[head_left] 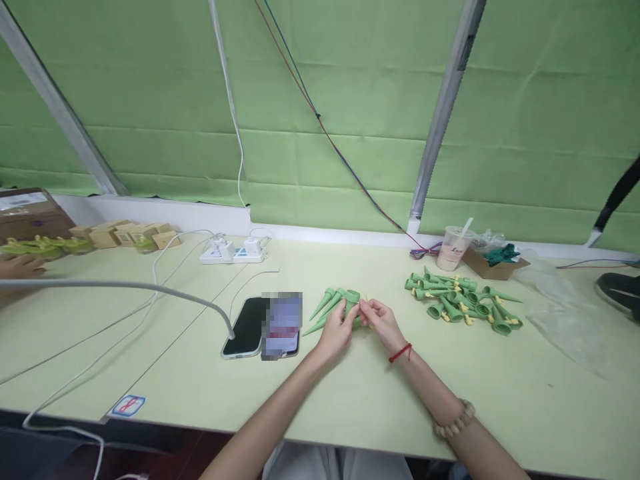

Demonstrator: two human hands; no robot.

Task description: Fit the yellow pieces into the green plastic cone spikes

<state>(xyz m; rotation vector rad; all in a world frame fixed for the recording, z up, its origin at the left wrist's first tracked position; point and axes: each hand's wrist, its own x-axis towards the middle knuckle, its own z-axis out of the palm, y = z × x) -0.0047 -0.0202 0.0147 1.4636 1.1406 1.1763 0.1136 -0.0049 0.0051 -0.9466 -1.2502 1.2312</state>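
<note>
My left hand (337, 328) is closed around a green plastic cone-shaped spike (352, 297), its wide open end facing up. Fingertips of my right hand (384, 324) pinch a small yellow piece (369, 299) against the side of this spike; the fingers hide most of it. Beside my left hand, several more green spikes (327, 303) lie side by side, their points toward the lower left. To the right of my hands is a loose pile of green spikes (453, 297), many with small yellow parts on their sides.
Two phones (245, 327) lie left of my hands, with a grey cable crossing over. Behind stand a power strip (233, 252) and a drink cup (454, 250). A small cardboard box (493, 268) and clear plastic bags (565, 327) are at right. Another person's hand (20, 267) rests far left.
</note>
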